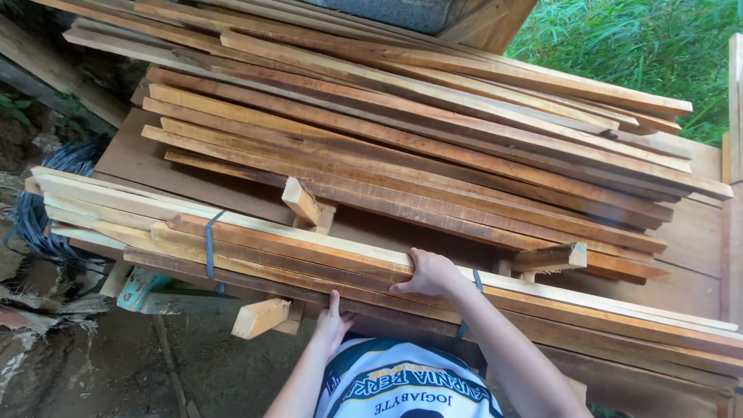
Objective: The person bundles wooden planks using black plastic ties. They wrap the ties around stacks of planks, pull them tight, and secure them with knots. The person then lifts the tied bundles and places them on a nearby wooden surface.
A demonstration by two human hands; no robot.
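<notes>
Strapped bundle of planks (309,248) at stack's near edge: right hand (429,275) clasped over top, left hand (333,321) flat beneath; judged heavy, stiff, rough-sawn, best gripped near mid-length.

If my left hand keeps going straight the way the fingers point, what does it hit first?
The left hand points up and away, already touching the strapped bundle of planks; its lowest dark board's edge is first, as far as depth shows.

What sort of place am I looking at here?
Probably an outdoor timber yard or a carpenter's open work area. Rough-sawn planks lie stacked, a strapped bundle sits under both hands, green foliage stands behind, and the ground is bare dirt.
</notes>
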